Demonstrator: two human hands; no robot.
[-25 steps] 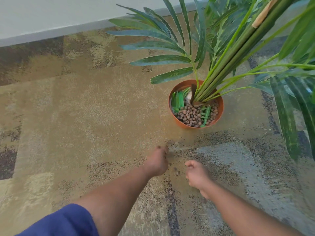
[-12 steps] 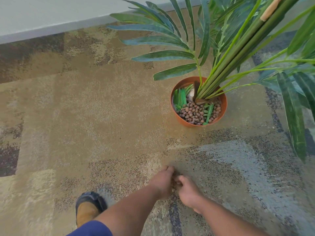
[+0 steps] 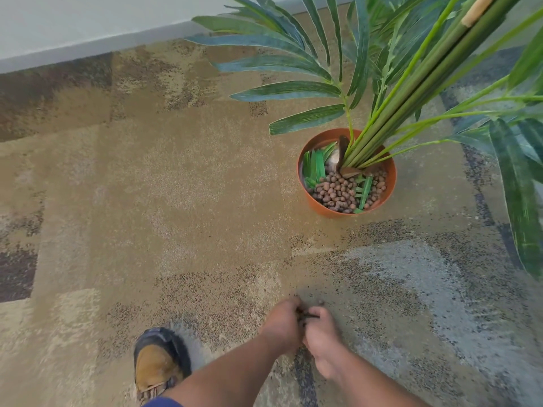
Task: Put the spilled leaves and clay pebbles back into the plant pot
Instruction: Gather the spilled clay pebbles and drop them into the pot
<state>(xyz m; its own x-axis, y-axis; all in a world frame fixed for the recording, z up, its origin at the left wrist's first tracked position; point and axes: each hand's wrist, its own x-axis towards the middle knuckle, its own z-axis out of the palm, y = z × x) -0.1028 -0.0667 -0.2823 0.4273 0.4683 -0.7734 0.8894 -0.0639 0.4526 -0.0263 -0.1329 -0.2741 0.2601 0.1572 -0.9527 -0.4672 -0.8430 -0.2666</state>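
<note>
An orange plant pot point(image 3: 318, 202) stands on the carpet at the right, holding brown clay pebbles point(image 3: 338, 192), loose green leaf pieces point(image 3: 316, 168) and the stems of a palm plant point(image 3: 390, 113). Well in front of the pot, my left hand point(image 3: 282, 324) and my right hand point(image 3: 321, 333) are pressed together low on the carpet, fingers curled inward. A few dark pebbles point(image 3: 304, 314) show between the fingertips of both hands. One small pebble point(image 3: 321, 302) lies just beyond my right hand.
Patterned tan and grey carpet point(image 3: 176, 186) covers the floor. A grey baseboard point(image 3: 88, 51) and white wall run along the top left. My brown and black shoe point(image 3: 158, 362) stands left of my arms. Long palm fronds point(image 3: 523, 201) hang over the right side.
My two hands were apart on the carpet; they have come together, cupped round the pebbles between them. The view has pulled back and my shoe has come into sight.
</note>
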